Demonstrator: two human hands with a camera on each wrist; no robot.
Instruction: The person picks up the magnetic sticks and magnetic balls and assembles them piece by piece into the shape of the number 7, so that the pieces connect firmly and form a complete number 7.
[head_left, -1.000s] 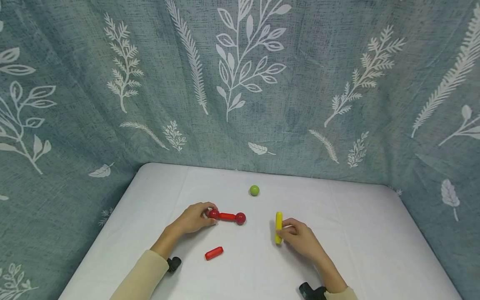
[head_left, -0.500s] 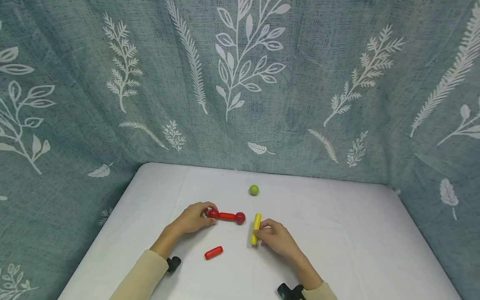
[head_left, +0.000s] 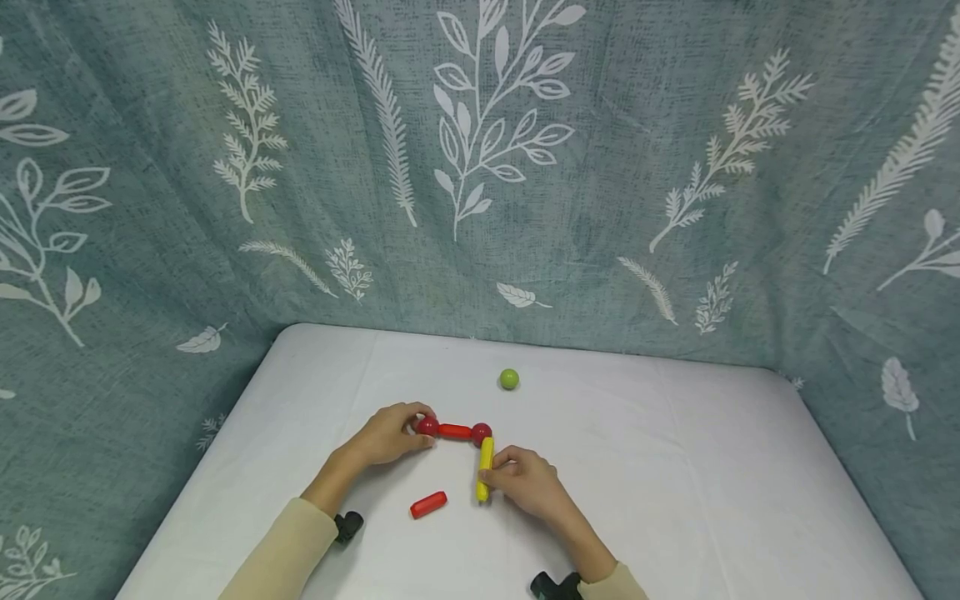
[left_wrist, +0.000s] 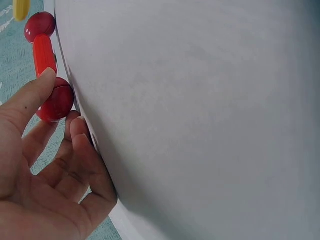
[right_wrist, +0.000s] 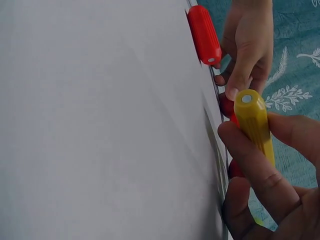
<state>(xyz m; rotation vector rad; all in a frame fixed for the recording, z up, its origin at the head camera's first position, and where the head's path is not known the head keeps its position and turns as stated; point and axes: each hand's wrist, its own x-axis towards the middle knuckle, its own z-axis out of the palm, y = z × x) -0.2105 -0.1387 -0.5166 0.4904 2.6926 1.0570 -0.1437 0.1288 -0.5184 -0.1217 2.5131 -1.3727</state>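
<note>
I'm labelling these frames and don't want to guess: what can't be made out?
Left wrist: part of the held red ball, behind the left hand.
Left wrist: most of the yellow rod, cut off by the top edge.
Right wrist: most of the other red ball, behind the right hand, itself cut off at right.

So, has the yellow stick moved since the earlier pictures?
Yes, leftward: in the head view, the yellow stick in the right hand was first to the right of the resting green ball, and is now slightly left of it.
</note>
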